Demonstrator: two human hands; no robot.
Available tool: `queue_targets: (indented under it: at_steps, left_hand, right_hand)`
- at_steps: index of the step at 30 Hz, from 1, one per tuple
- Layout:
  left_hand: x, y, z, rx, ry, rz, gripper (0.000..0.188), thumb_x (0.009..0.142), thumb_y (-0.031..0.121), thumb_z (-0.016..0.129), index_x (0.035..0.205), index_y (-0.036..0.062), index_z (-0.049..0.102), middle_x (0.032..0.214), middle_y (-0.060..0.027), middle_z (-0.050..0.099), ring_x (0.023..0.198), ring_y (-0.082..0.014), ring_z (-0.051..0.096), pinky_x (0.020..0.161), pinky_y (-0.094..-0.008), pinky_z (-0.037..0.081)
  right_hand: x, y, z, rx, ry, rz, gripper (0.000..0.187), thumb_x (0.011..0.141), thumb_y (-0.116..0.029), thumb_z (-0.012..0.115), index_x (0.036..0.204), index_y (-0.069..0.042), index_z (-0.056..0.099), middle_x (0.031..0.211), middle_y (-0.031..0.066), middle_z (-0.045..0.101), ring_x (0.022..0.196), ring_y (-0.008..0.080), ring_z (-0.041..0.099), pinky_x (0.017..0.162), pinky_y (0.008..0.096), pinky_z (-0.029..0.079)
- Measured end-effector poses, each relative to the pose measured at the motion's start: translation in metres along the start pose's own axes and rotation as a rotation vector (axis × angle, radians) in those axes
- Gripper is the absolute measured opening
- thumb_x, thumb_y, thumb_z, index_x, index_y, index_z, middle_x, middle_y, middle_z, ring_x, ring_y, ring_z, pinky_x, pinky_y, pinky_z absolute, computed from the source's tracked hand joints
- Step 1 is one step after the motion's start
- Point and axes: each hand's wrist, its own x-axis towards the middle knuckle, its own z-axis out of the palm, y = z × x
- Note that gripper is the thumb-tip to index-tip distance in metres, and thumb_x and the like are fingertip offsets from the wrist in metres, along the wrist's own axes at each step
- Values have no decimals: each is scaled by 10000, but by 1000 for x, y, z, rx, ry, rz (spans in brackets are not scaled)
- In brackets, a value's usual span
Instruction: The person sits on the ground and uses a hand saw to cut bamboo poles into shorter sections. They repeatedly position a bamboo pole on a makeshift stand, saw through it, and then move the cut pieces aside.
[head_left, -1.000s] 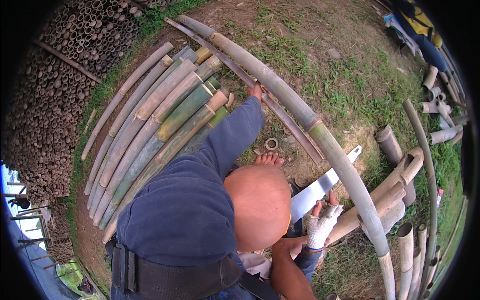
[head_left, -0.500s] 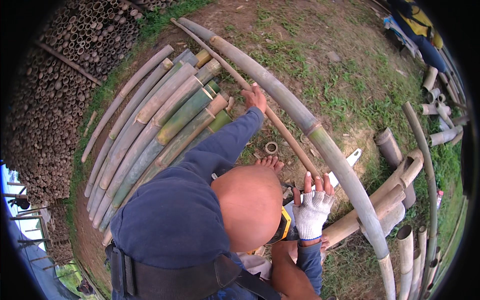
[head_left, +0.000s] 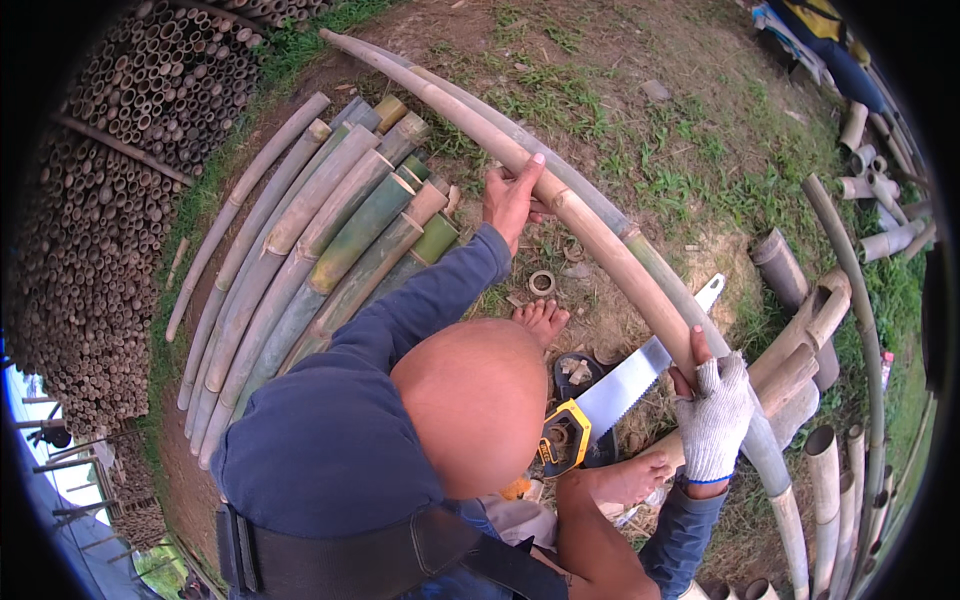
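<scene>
A long tan bamboo pole [head_left: 612, 248] is held up slantwise between both my hands. My bare left hand [head_left: 512, 198] is closed round its middle, the thumb on top. In a white fingerless glove, my right hand [head_left: 714, 418] grips the near end. A longer grey-green bamboo pole [head_left: 660, 272] runs behind it and is partly covered by it. Below the held pole lies a handsaw [head_left: 622, 388] with a yellow and black handle, beside my bare foot.
Cut bamboo poles [head_left: 345, 220] lie side by side at the left, before a tall stack of bamboo [head_left: 130, 200]. A thick bamboo log [head_left: 790, 365] and upright bamboo tubes [head_left: 824, 460] stand at the right. A short bamboo ring [head_left: 541, 283] lies on the ground.
The tan pole has been lifted off the ground toward me. My right hand has moved right and down and now grips its end. The saw's handle has come into view.
</scene>
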Motion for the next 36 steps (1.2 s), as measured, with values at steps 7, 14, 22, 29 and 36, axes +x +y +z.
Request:
queue_targets:
  at_steps: [7,14,22,29,36]
  left_hand:
    - [1,-7,30,139,-387,-171,530,1059,497,684,1336,48,632,1138,-109,779,995,-206,798,651,-229,520]
    - [26,-11,27,341,-451,-229,596,1030,564,697,1294,36,616,1101,-118,787,963,-218,807,630,-227,531]
    - [40,-12,31,729,-447,-93,551,994,582,744,1061,42,656,759,-63,721,780,-165,757,584,-248,477]
    - [12,0,37,1134,-281,372,698,906,488,831,1472,164,581,1448,-129,647,1458,-326,486,1267,-477,317]
    - [26,6,47,1013,-644,1025,361,972,360,813,1251,133,800,1239,-105,762,1183,-277,671,1055,-410,512]
  right_hand:
    - [-15,84,-10,22,-58,64,561,846,-404,845,1365,-268,682,1059,122,612,1021,357,667,824,477,575]
    - [-28,101,21,-106,27,119,509,873,-395,803,1318,-179,681,1107,121,611,1114,373,597,970,492,519]
    - [-50,71,48,18,182,338,535,884,-262,807,1401,-217,676,1217,122,626,1275,385,575,1015,538,484]
    - [-97,81,32,-12,441,505,596,897,-245,805,1468,-225,635,1319,107,634,1365,419,536,1097,555,476]
    - [-180,43,68,365,669,865,442,1015,-96,725,1449,-60,648,1318,150,674,1155,276,630,1052,415,488]
